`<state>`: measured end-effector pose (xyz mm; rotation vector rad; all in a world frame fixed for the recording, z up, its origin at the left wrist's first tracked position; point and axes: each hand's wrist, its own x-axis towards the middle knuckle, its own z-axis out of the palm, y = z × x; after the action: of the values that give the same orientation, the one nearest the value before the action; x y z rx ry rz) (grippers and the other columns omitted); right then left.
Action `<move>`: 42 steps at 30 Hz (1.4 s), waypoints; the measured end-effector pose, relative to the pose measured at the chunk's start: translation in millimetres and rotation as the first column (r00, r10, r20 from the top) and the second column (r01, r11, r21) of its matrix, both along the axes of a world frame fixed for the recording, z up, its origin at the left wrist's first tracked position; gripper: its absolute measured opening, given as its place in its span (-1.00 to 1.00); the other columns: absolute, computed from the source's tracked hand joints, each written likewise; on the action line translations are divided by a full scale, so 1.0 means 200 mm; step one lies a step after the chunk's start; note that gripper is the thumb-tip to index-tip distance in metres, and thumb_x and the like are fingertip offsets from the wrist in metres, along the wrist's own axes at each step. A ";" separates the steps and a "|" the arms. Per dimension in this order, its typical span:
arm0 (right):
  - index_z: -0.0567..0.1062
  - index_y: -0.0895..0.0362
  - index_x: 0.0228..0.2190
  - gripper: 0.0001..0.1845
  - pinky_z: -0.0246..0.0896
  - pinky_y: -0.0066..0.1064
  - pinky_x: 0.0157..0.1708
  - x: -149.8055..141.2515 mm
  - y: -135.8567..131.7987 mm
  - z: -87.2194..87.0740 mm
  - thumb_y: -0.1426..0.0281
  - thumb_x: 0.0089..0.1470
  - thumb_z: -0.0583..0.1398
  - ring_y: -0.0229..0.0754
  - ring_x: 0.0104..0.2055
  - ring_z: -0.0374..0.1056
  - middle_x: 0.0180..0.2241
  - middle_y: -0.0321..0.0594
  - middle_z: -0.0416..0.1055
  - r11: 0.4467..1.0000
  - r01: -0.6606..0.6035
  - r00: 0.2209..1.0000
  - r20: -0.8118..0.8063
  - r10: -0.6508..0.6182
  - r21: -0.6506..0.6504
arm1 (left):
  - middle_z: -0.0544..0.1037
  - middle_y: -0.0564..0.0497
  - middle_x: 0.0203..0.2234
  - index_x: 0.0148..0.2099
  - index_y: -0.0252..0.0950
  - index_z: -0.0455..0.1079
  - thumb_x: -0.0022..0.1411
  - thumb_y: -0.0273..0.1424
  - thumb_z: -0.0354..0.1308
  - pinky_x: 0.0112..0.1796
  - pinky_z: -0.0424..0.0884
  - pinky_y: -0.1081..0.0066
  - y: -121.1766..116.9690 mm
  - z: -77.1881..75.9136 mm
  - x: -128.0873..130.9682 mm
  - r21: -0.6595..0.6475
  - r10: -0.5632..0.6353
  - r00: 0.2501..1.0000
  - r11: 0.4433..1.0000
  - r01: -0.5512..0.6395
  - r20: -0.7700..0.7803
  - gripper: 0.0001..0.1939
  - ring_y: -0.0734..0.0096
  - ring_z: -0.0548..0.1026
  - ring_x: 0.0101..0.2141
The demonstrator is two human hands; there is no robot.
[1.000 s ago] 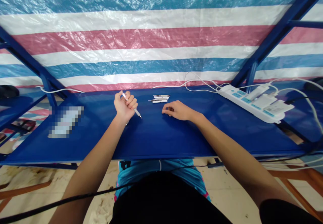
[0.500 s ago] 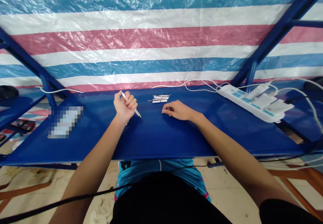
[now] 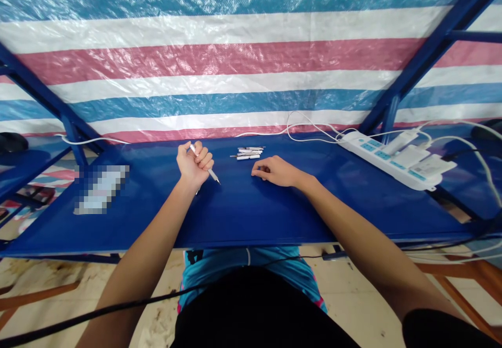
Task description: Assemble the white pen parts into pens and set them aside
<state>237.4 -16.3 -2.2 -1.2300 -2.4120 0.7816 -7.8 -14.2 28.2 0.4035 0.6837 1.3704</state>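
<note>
My left hand (image 3: 193, 164) rests on the blue table (image 3: 243, 206) with its fingers curled round a white pen (image 3: 212, 174), whose tip points down and right. My right hand (image 3: 273, 171) lies palm down on the table just right of it, fingers loosely bent toward the thumb; I cannot make out anything in them. A small pile of white pens (image 3: 248, 153) lies a little beyond and between the two hands.
A white power strip (image 3: 388, 164) with chargers plugged in sits at the right, its white cables trailing along the back edge. A blurred white object (image 3: 102, 188) lies at the left. A striped tarpaulin and blue frame bars stand behind the table.
</note>
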 end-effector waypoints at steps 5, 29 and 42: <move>0.63 0.13 -0.30 -0.76 0.16 -0.40 -0.30 0.01 0.01 -0.02 0.35 0.30 0.17 -0.23 -0.47 0.40 -0.55 -0.29 0.49 1.000 -0.023 1.000 -0.014 0.024 0.013 | -0.08 0.23 -0.74 -0.56 -0.22 -0.03 0.40 -0.24 0.02 -0.73 -0.09 0.53 0.01 -0.01 -0.01 0.015 -0.014 1.000 1.000 0.014 0.013 -0.50 0.61 -0.04 -0.77; 0.63 0.12 -0.29 -0.75 0.16 -0.40 -0.30 0.01 0.01 -0.02 0.32 0.31 0.17 -0.23 -0.47 0.39 -0.55 -0.29 0.50 1.000 -0.022 1.000 -0.013 0.022 0.018 | -0.08 0.22 -0.74 -0.56 -0.22 -0.05 0.43 -0.21 -0.01 -0.73 -0.09 0.54 0.00 0.00 0.00 0.008 -0.003 1.000 1.000 0.003 0.004 -0.49 0.62 -0.04 -0.78; 0.63 0.13 -0.32 -0.77 0.16 -0.40 -0.28 0.00 0.00 -0.01 0.36 0.30 0.18 -0.23 -0.47 0.39 -0.54 -0.30 0.49 1.000 -0.008 1.000 -0.012 0.008 0.003 | -0.09 0.22 -0.74 -0.56 -0.22 -0.05 0.40 -0.26 -0.01 -0.73 -0.10 0.54 0.00 -0.01 0.00 0.008 -0.013 1.000 1.000 0.012 0.010 -0.52 0.60 -0.06 -0.77</move>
<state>237.2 -15.4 -3.8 -1.2118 -2.4094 0.7859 -8.1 -13.9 26.9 0.4066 0.6662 1.3631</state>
